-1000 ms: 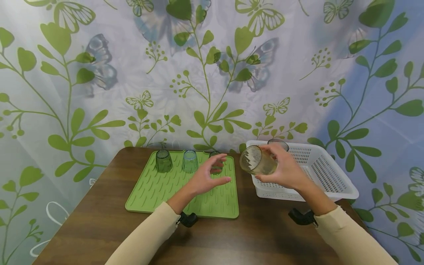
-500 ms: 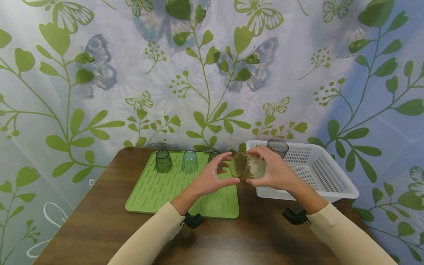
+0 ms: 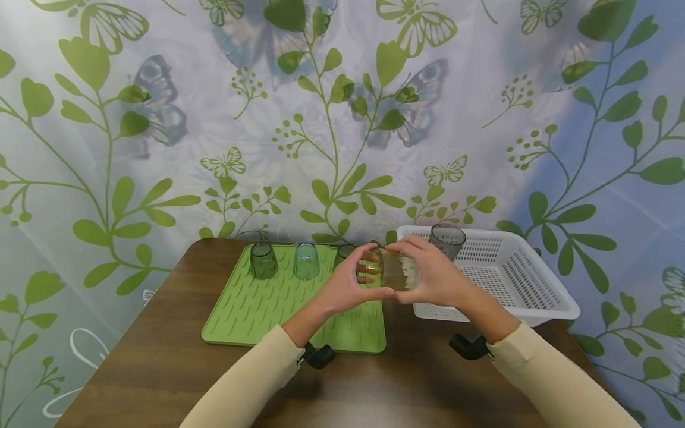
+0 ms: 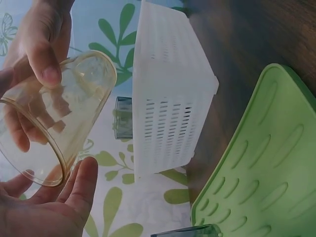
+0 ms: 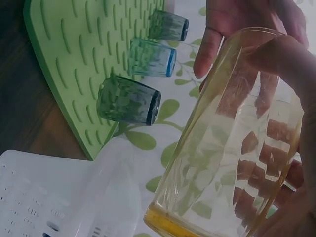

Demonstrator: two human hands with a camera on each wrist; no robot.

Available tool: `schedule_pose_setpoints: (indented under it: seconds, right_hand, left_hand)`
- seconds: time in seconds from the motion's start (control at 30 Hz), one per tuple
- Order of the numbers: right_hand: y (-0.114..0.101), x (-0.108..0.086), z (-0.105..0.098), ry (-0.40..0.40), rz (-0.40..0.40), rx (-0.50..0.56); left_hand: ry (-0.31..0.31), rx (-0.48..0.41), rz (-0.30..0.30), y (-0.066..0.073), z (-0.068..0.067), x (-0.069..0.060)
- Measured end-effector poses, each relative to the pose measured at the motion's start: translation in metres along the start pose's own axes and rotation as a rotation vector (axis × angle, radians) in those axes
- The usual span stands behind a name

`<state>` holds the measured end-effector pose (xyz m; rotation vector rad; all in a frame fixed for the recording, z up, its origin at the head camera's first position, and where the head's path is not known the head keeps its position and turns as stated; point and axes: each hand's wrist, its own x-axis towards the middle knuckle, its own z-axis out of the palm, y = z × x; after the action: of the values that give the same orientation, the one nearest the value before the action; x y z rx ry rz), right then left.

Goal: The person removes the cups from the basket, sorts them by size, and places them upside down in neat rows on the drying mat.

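On one mat stand three glasses, one basket holds one grey glass, the right hand curls fingers round one tumbler, the left hand spreads fingers beside it

Head feed: I log a left sleeve and a right sleeve, both plain cream, lightly creased near the cuffs. Left wrist unit and right wrist unit: small, black, angular; finer detail I can't resolve. My left grip and right grip: bare.
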<state>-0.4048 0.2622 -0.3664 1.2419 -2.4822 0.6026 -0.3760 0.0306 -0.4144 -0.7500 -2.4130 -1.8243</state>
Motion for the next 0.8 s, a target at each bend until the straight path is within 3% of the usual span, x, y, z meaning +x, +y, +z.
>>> schedule_pose_setpoints:
  seconds: [0.47, 0.63, 0.8]
  right_hand:
    - [-0.0008, 0.0036, -0.0004, -0.012, -0.059, -0.051]
    - [0.0001, 0.0014, -0.0022, -0.006, -0.035, -0.030]
    - [0.0072, -0.0063, -0.0061, 0.031, 0.002, 0.010]
  left_hand:
    - [0.060, -0.071, 0.027, -0.0024, 0.0023, -0.0006]
    - [0.076, -0.131, 0.037, -0.0039, 0.0016, -0.0032]
    - [0.073, -0.135, 0.044, -0.0050, -0.0002, -0.0064]
